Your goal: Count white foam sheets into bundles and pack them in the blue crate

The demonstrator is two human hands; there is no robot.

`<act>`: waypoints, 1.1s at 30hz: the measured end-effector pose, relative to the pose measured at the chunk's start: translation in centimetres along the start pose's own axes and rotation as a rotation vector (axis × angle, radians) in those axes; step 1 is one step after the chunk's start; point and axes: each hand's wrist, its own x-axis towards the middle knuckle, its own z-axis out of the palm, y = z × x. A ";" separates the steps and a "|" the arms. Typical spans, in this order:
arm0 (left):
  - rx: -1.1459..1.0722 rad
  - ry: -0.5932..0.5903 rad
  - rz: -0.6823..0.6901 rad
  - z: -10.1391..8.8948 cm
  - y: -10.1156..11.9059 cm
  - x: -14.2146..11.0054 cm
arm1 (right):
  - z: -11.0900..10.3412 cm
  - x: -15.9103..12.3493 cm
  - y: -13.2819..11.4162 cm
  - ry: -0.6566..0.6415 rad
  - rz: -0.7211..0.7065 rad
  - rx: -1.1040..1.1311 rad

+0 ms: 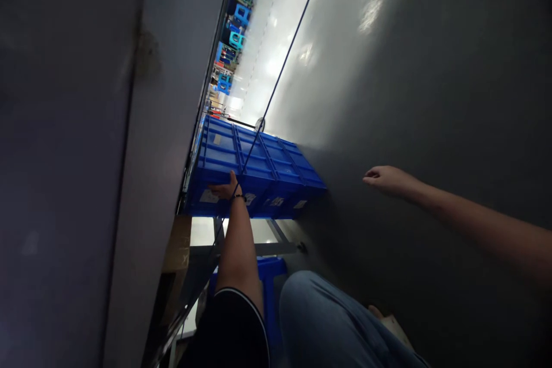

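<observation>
The view is tipped on its side. A stack of blue plastic crates [267, 159] with paper labels stands ahead, beside the long grey surface. Against the label side of the crate nearest that surface lies my left hand [224, 190], thumb raised and apart from the fingers. It touches the crate near an edge, and some fingertips are hard to make out. A dark bracelet [238, 196] circles that wrist. My right hand [387, 179] hangs over the grey floor, away from the crates, with its fingers curled in and nothing visible in them.
A thin dark cord [287, 57] crosses the view in front of the crates. The grey surface [168, 86] fills the left side. Near my knee [319, 305] are a blue stool [269, 287], a metal frame [259, 248] and a cardboard box [176, 244]. Several stools [242, 14] line the distance.
</observation>
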 end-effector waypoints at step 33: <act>0.823 -1.031 1.180 20.9 13.7 -7.9 | 2.9 1.4 1.2 0.062 0.083 0.138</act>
